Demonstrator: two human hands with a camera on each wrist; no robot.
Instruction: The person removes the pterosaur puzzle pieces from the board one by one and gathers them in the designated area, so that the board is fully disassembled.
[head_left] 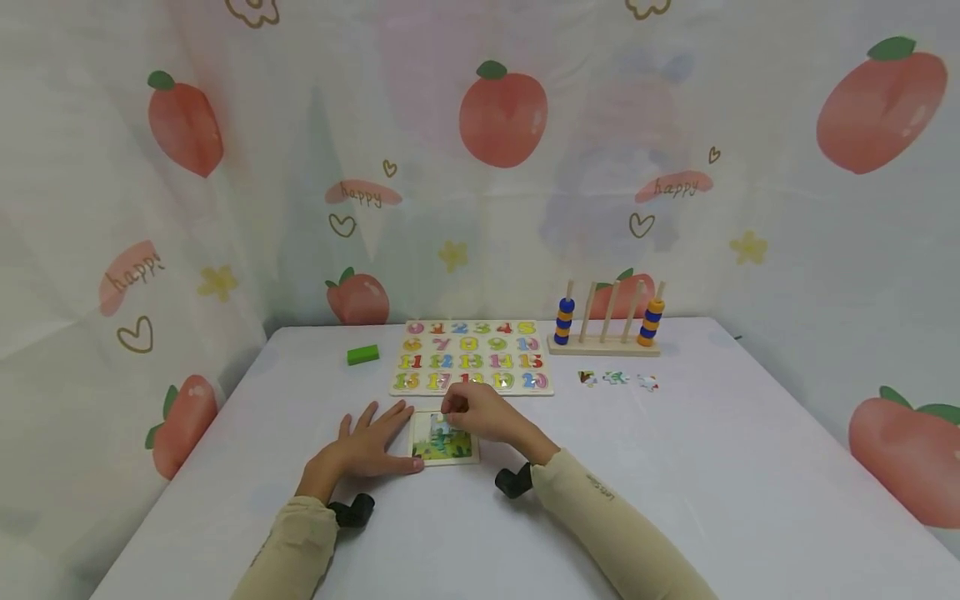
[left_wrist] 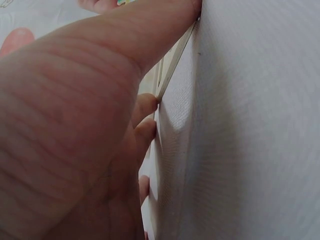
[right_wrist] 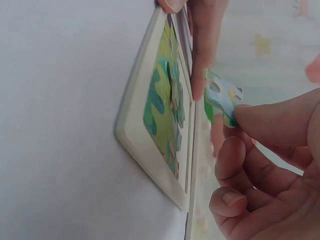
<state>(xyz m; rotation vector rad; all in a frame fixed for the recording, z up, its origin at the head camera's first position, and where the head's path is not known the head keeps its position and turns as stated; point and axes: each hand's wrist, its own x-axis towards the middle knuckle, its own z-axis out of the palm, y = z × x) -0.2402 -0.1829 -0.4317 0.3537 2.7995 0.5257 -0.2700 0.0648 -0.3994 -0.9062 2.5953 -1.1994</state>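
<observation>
The puzzle piece is held just above the far right part of the puzzle tray, pinched between the thumb and fingers of the right hand, its other fingers curled in. The left hand lies spread with its fingers straight, thumb and fingertips touching the tray's left edge, gripping nothing.

The piece is pale blue with green and a bit of yellow. The tray has a pale rim around a partly filled, green and yellow picture.

Beyond it on the white table lies a number board showing 0 to 20, with a green block to its left. To the right are 3 loose pieces and a 5-rod stand, blue and orange rings on its 2 outer rods. Behind hangs a pale cloth printed with red fruit, hearts and "happy".
</observation>
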